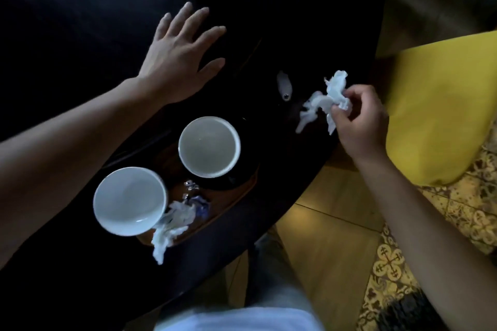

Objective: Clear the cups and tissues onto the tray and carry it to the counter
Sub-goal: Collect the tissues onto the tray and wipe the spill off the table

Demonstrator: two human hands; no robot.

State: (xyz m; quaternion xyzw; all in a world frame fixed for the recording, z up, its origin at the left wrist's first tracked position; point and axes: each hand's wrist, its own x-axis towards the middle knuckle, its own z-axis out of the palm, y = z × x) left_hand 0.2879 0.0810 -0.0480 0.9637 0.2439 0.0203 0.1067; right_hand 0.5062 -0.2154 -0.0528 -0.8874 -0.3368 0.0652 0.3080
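Two white cups stand on a dark wooden tray (236,197) near the table's front edge: one cup (129,200) at the left, the other cup (209,146) on a dark saucer further back. A crumpled white tissue (169,226) and a shiny wrapper (195,196) lie on the tray beside the left cup, the tissue hanging over the tray's front rim. My right hand (360,121) pinches a second crumpled tissue (322,101) just above the table's right side. My left hand (180,59) hovers flat over the table behind the cups, fingers spread, holding nothing.
The black glossy table (80,35) fills the left and middle. A small pale object (283,86) lies on it left of the held tissue. A yellow cushioned seat (435,110) stands at the right, over wooden and patterned tile floor (336,236).
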